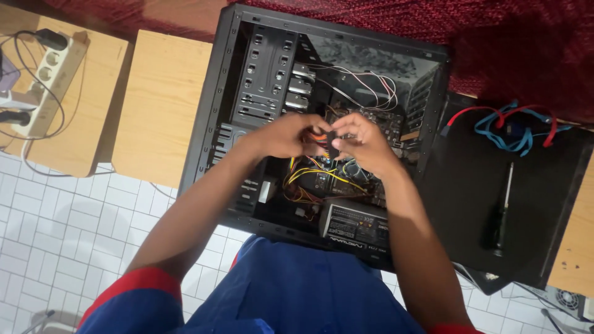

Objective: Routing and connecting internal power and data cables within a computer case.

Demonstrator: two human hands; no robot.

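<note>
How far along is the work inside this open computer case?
Done: the black metal computer case lies open, its black side panel set aside with a black-handled screwdriver on it. In hand: left hand and right hand grip a black connector. Left: yellow and orange wires lie loose; panel off.

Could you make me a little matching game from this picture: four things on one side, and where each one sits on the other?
Things:
1. screwdriver
2. power strip
3. red and blue cables
4. black connector

Places:
A. on the wooden surface at far left
B. between the fingers of both hands, over the open computer case
C. lying along the black side panel, near its lower end
D. bunched at the top of the black side panel

Pairs: 1-C, 2-A, 3-D, 4-B
</note>
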